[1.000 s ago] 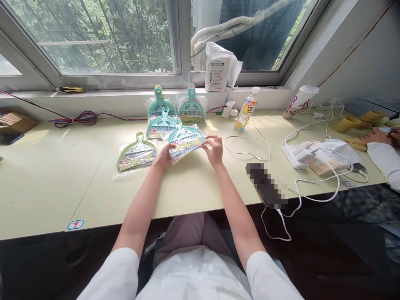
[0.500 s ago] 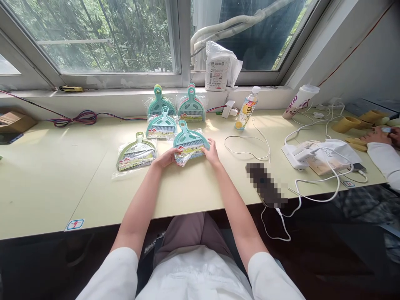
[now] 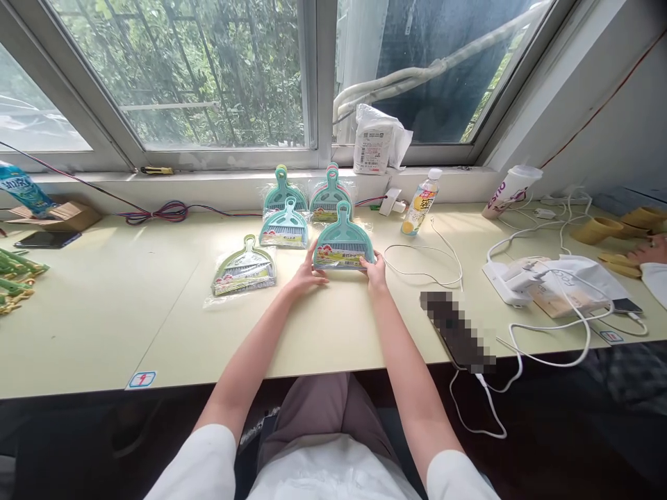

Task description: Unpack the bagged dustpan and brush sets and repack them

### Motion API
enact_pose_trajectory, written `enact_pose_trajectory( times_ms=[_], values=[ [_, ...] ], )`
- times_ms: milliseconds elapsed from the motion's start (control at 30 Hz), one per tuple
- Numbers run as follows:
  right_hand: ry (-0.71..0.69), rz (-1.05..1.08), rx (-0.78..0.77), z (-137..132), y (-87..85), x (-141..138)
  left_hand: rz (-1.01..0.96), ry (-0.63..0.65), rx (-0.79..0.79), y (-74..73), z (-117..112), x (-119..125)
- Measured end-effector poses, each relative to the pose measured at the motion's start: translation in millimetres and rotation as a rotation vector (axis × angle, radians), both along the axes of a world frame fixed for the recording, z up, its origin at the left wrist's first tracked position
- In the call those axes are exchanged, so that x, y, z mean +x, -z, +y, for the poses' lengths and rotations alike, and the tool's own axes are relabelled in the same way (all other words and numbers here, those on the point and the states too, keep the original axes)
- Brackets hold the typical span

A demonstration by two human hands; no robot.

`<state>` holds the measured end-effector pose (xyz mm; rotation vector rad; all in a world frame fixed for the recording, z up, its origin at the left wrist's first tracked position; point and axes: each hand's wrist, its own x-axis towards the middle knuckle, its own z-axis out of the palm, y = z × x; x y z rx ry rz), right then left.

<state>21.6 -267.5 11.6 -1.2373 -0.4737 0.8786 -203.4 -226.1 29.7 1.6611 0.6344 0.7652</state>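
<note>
A teal dustpan-and-brush set in clear wrap (image 3: 342, 243) lies flat on the pale table (image 3: 156, 305), handle pointing to the window. My left hand (image 3: 308, 273) rests at its lower left corner and my right hand (image 3: 375, 268) at its lower right corner, fingers curled onto the pack's edge. Behind it lie three more teal sets: one (image 3: 284, 226) to the left and two (image 3: 283, 195) (image 3: 329, 196) leaning on the sill. A green set (image 3: 243, 269) lies left of my left hand.
A drink bottle (image 3: 420, 204), white cables (image 3: 422, 257), a blurred dark object (image 3: 456, 332) and a white charger pile (image 3: 526, 274) lie to the right. Another person's hand (image 3: 654, 251) shows at far right. A phone (image 3: 46, 239), cardboard box and green items (image 3: 13, 278) sit far left.
The teal set went from tilted in my hands to lying flat on the table, further right and squared up. My view shifted left.
</note>
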Motion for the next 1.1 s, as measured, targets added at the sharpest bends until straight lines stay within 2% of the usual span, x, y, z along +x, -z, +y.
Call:
enact_pose_trajectory(
  times_ms=[133,200,267,367,500,633,733,867,1000,1100],
  values=[
    [0.01,0.032,0.052,-2.7,-2.0,0.3,0.054,0.009,0.23,4.9,0.3,5.6],
    [-0.038,0.04,0.052,-3.8,-1.4,1.7,0.09,-0.082,0.308,4.6,1.1,7.7],
    [-0.112,0.036,0.06,-4.6,-0.5,3.4,0.087,-0.208,0.313,3.6,3.0,9.6],
    [-0.208,-0.017,0.091,-4.1,0.5,4.3,0.006,-0.35,0.231,3.8,7.5,10.9],
    [-0.219,-0.264,0.138,0.3,3.7,1.6,0.009,-0.51,0.246,8.4,11.1,9.6],
    [-0.063,-0.629,0.003,4.3,9.5,-0.6,0.059,-0.602,0.255,10.7,13.0,6.4],
    [0.02,-0.825,-0.088,11.2,10.9,1.2,0.185,-0.671,0.264,10.6,17.1,3.3],
    [0.044,-0.953,-0.134,38.2,4.4,9.9,0.195,-0.69,0.241,14.7,23.9,0.4],
    [0.134,-0.894,-0.118,80.2,-6.4,18.7,0.125,-0.678,0.172,19.3,29.8,-2.6],
    [0.132,-0.866,-0.157,111.6,-12.1,19.5,0.187,-0.629,0.158,19.5,34.3,-6.2]
  ],
)
